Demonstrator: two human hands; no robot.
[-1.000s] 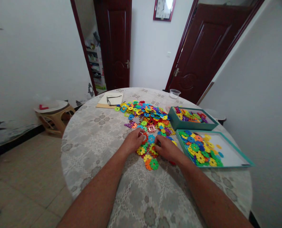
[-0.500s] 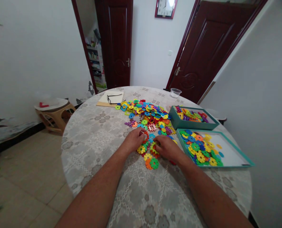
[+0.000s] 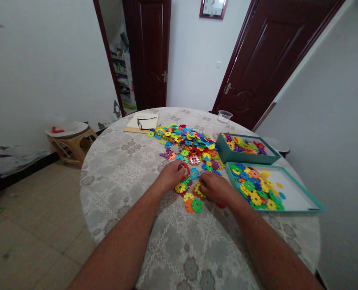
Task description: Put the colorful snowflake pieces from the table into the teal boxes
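Hands (image 3: 170,176) on discs (image 3: 197,205) | tray (image 3: 289,187) near, right | table edge (image 3: 81,181) well apart, left

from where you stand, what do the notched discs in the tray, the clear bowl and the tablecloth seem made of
Notched discs: probably smooth plastic; bright, even colours and uniform notches.
Clear bowl: likely thin plastic, glossy; transparent, with pale highlights.
Tablecloth: fabric or vinyl, finish unclear; floral-patterned, weave indistinct.

A home: tablecloth (image 3: 179,241), wall clock (image 3: 213,8)
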